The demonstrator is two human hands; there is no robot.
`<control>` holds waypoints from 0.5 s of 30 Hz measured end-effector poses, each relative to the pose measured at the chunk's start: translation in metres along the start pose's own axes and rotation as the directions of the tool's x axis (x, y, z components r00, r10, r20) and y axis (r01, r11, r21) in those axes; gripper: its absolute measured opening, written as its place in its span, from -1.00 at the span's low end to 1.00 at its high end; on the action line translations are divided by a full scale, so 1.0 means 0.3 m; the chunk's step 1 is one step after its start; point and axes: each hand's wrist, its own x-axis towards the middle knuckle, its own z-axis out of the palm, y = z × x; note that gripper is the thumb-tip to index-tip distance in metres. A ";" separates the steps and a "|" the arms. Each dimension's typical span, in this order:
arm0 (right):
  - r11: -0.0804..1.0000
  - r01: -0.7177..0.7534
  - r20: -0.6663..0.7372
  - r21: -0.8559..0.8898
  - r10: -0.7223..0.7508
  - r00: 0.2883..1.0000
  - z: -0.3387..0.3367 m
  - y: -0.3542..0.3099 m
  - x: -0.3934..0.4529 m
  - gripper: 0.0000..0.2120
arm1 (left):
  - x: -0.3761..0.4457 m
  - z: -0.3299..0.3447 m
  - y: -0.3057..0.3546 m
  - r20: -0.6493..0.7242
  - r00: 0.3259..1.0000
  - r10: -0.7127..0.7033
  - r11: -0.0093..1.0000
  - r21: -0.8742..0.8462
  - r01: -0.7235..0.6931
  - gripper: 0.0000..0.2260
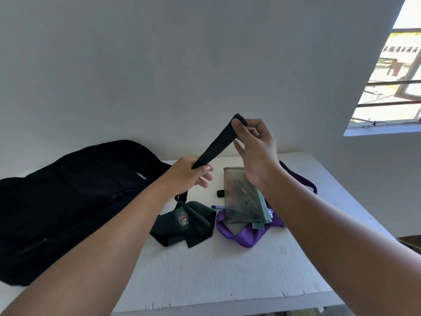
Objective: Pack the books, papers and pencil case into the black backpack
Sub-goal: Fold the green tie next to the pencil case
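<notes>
The black backpack (68,197) lies flat on the left part of the white table (216,270). Both hands are raised above the table and hold a black strap (218,142) stretched between them. My left hand (189,174) grips its lower end and my right hand (255,142) pinches its upper end. The strap runs down to a dark green cloth bag with a crest (186,222) on the table. A translucent grey pencil case (243,201) rests on a purple bag (243,236) below my right wrist.
A blue pen (217,207) and a small black cylinder (220,193) lie between the two bags. A white wall stands behind the table. An open barred window (391,83) is at the upper right. The table's front edge is chipped.
</notes>
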 end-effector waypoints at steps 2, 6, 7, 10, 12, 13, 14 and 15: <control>0.995 -0.036 -0.019 0.090 0.038 0.999 -0.016 0.001 0.002 -0.82 | 0.019 -0.032 -0.051 -0.117 0.993 0.007 0.991 0.133 0.008 -0.87; 0.995 -0.065 -0.202 0.079 0.080 0.976 -0.064 0.050 0.017 -0.83 | 0.030 -0.082 -0.118 -0.319 0.946 -0.061 0.996 0.040 0.077 -0.85; 0.996 -0.077 -0.237 0.045 0.085 0.968 -0.081 0.074 0.020 -0.83 | 0.034 -0.087 -0.113 -0.370 0.924 -0.092 0.995 -0.062 0.074 -0.85; 0.986 -0.147 -0.319 -0.072 0.117 0.940 -0.124 0.148 0.017 -0.86 | 0.046 -0.103 -0.016 -0.455 0.887 -0.082 0.976 -0.217 -0.021 -0.93; 0.981 -0.179 -0.378 -0.074 0.138 0.915 -0.143 0.179 0.018 -0.86 | 0.054 -0.124 0.077 -0.488 0.872 0.039 0.978 -0.160 -0.134 -0.91; 0.983 -0.179 -0.397 -0.047 0.146 0.906 -0.148 0.185 0.024 -0.86 | 0.050 -0.135 0.123 -0.504 0.855 0.121 0.978 -0.088 -0.190 -0.87; 0.985 -0.170 -0.410 -0.011 0.150 0.900 -0.151 0.185 0.032 -0.86 | 0.046 -0.146 0.156 -0.516 0.832 0.202 0.973 0.012 -0.228 -0.84; 0.987 -0.161 -0.421 0.023 0.155 0.894 -0.152 0.182 0.042 -0.86 | 0.037 -0.157 0.180 -0.508 0.815 0.279 0.960 0.127 -0.249 -0.81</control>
